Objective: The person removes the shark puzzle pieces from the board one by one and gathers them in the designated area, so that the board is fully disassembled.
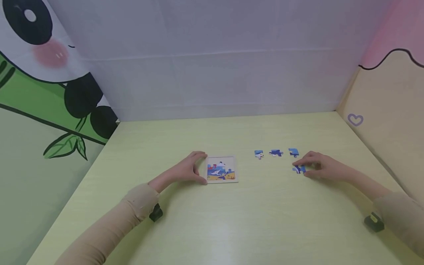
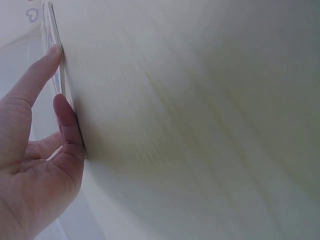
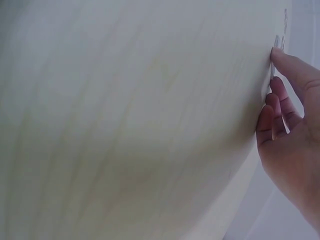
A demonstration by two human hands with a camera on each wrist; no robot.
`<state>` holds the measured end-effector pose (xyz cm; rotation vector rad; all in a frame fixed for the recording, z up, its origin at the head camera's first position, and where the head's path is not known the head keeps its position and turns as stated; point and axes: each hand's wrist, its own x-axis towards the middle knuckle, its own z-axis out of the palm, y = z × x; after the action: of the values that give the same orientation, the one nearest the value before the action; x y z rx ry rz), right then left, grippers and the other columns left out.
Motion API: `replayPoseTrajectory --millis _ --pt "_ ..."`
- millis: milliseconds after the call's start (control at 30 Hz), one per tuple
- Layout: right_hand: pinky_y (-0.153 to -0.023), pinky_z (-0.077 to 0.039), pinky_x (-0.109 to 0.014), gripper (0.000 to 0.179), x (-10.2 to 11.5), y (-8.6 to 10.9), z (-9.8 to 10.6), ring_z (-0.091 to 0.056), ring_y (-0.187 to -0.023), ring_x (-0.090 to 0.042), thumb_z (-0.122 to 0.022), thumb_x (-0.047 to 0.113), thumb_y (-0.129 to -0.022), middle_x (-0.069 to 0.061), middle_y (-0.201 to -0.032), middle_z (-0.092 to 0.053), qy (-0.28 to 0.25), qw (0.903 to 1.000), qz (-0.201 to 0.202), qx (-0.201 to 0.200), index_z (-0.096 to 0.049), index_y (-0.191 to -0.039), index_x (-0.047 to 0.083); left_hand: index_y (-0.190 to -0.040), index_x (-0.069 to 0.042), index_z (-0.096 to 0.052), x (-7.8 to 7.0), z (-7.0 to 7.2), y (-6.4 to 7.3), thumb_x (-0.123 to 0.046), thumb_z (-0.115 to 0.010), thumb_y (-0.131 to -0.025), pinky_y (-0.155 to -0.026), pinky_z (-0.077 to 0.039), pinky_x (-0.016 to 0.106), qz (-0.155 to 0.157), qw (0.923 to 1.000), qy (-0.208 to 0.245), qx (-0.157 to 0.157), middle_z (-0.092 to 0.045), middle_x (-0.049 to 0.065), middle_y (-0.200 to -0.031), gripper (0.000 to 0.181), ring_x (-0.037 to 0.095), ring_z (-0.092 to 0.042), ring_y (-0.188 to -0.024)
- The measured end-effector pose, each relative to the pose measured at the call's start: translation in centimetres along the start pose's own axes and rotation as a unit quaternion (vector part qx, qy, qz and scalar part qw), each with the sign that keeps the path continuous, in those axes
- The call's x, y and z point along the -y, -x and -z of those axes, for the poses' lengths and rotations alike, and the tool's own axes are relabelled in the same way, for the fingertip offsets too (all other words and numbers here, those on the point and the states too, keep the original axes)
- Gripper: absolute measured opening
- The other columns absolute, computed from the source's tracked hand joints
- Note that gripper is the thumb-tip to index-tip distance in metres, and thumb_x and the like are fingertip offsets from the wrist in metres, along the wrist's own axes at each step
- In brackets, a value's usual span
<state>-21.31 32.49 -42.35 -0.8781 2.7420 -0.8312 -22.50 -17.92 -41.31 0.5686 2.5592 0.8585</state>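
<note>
A square jigsaw tray (image 1: 236,170) with a pale rim lies on the table, partly filled with a sea picture; its upper part shows bare board. My left hand (image 1: 190,168) holds the tray's left side, index finger at the upper corner and thumb at the lower one. In the left wrist view the thumb (image 2: 47,62) lies against the tray's edge. To the right, my right hand (image 1: 322,167) pinches a blue and white puzzle piece (image 1: 299,169) between thumb and fingers, low over the table. The right wrist view shows this piece edge-on at the thumb tip.
Three loose puzzle pieces lie in a row beyond the tray: a white and blue one (image 1: 259,154), a dark blue one (image 1: 276,152) and a lighter blue one (image 1: 293,152). The pale wooden table (image 1: 212,221) meets a cloth-covered wall (image 1: 215,84) at the back and printed panels at the sides.
</note>
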Motion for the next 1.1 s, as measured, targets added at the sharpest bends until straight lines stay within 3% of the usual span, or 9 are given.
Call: replayPoseTrajectory --millis 567,767,1100 --pt "-0.073 -0.039 -0.022 0.038 0.1 0.0 0.3 -0.044 -0.093 -0.008 -0.074 0.021 -0.089 0.006 -0.110 -0.060 -0.001 0.9999 -0.014 0.009 -0.067 -0.126 0.027 -0.153 -0.010 -0.031 0.0 0.0 -0.1 -0.029 -0.088 -0.073 -0.067 -0.050 0.022 0.004 1.0000 0.001 0.000 -0.023 0.009 -0.161 0.100 0.010 -0.058 -0.070" --pt "-0.076 -0.043 -0.022 0.041 0.3 0.0 0.6 -0.048 -0.099 -0.011 -0.075 0.026 -0.087 0.002 -0.118 -0.062 0.005 0.9993 -0.035 0.015 -0.066 -0.128 0.026 -0.153 -0.009 -0.031 0.0 0.1 0.0 -0.028 -0.088 -0.073 -0.067 -0.050 0.022 0.002 1.0000 0.006 0.000 -0.023 0.010 -0.161 0.100 0.011 -0.058 -0.070" --pt "-0.081 -0.050 -0.031 0.043 2.3 -2.3 1.6 -0.054 -0.107 -0.022 -0.077 0.019 -0.085 -0.006 -0.122 -0.066 0.007 0.9996 -0.023 -0.014 -0.067 -0.127 0.015 -0.153 -0.010 -0.031 0.0 0.0 0.1 -0.028 -0.088 -0.074 -0.067 -0.049 0.021 0.004 1.0000 0.001 -0.001 -0.023 0.009 -0.161 0.099 0.010 -0.057 -0.070"
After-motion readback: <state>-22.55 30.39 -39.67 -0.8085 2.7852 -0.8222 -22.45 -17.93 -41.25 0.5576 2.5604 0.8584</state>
